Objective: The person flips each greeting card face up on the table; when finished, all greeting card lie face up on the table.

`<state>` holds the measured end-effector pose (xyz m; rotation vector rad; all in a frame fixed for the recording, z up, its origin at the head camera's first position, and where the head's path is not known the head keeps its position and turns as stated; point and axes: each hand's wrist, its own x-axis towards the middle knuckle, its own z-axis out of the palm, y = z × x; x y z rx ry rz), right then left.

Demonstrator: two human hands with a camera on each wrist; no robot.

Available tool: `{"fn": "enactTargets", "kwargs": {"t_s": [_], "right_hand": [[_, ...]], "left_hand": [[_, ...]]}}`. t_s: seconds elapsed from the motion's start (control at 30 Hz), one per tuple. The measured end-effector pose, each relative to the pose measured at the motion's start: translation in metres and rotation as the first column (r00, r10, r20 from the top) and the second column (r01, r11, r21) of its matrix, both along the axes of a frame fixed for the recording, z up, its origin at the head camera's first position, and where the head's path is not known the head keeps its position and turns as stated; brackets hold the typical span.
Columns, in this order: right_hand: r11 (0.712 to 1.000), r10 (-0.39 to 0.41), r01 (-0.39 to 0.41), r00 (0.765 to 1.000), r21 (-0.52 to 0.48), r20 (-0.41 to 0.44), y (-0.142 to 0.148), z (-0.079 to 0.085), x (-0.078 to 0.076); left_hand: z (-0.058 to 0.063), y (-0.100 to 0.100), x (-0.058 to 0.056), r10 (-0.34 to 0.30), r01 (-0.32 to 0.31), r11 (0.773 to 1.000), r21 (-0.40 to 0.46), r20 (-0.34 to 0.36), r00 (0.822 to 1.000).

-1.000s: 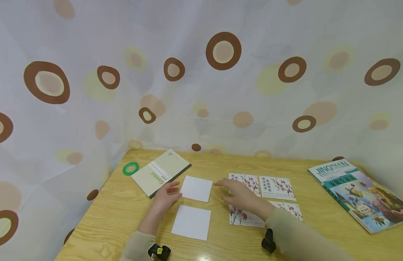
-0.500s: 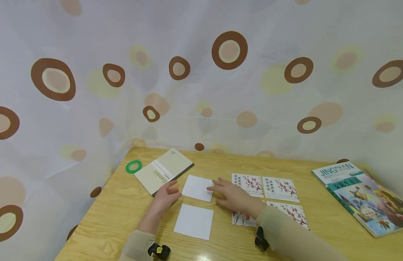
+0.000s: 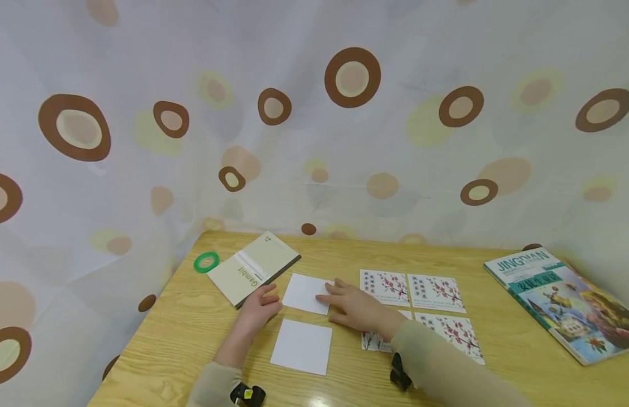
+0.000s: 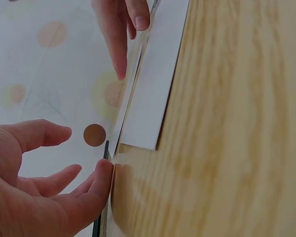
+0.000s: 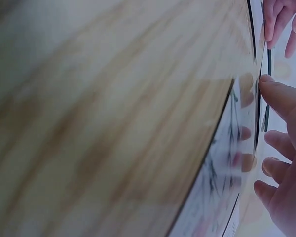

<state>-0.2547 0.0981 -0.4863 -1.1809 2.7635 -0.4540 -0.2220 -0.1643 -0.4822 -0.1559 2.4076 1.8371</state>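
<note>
Two plain white square cards lie on the wooden table, the upper card [image 3: 304, 293] behind the lower card [image 3: 301, 346]. My right hand [image 3: 357, 308] reaches over the right edge of the upper card, fingers extended and fingertips on or close to its surface. To the left of that card my left hand [image 3: 258, 311] rests near the tabletop, fingers loosely bent and holding nothing. In the left wrist view, the left hand [image 4: 54, 187] has thumb and fingers apart, a fingertip right at the table. The right hand [image 5: 291, 143] shows with spread fingers in the right wrist view.
Several square cards printed with red blossoms [image 3: 436, 293] lie at the right, one partly hidden by the right arm. A beige notebook [image 3: 253, 265] and a green tape roll [image 3: 206, 262] are at the back left. A magazine [image 3: 563, 305] lies far right. Patterned curtain [image 3: 314, 141] encloses the table.
My right hand has moved left, from above the gap beside the printed cards onto the right edge of the upper white card. The left hand has stayed nearly in place.
</note>
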Motion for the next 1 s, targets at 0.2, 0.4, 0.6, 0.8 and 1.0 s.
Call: {"fn": "enactTargets", "kwargs": {"t_s": [0.2, 0.4, 0.6, 0.8, 1.0], "right_hand": [[1.000, -0.001, 0.000, 1.000, 0.016, 0.020, -0.004, 0.001, 0.000], [1.000, -0.006, 0.004, 0.999, 0.027, 0.040, -0.008, 0.000, -0.002], [1.000, -0.019, 0.020, 0.997, -0.003, 0.069, -0.009, -0.002, -0.004], [1.000, -0.025, 0.025, 0.999, -0.011, 0.031, -0.011, -0.002, -0.004], [0.999, -0.042, 0.042, 0.999, 0.001, 0.005, -0.013, -0.001, -0.003]], "left_hand": [[-0.001, 0.001, -0.002, 0.007, -0.007, 1.000, -0.009, 0.015, 1.000], [0.001, 0.001, -0.003, 0.009, -0.010, 1.000, 0.014, 0.030, 1.000], [0.001, 0.001, -0.003, -0.006, 0.005, 1.000, 0.029, 0.029, 1.000], [0.003, 0.002, -0.002, -0.012, 0.011, 0.999, 0.040, 0.041, 0.999], [0.003, 0.003, -0.002, 0.000, -0.002, 0.999, 0.047, 0.045, 0.999]]}}
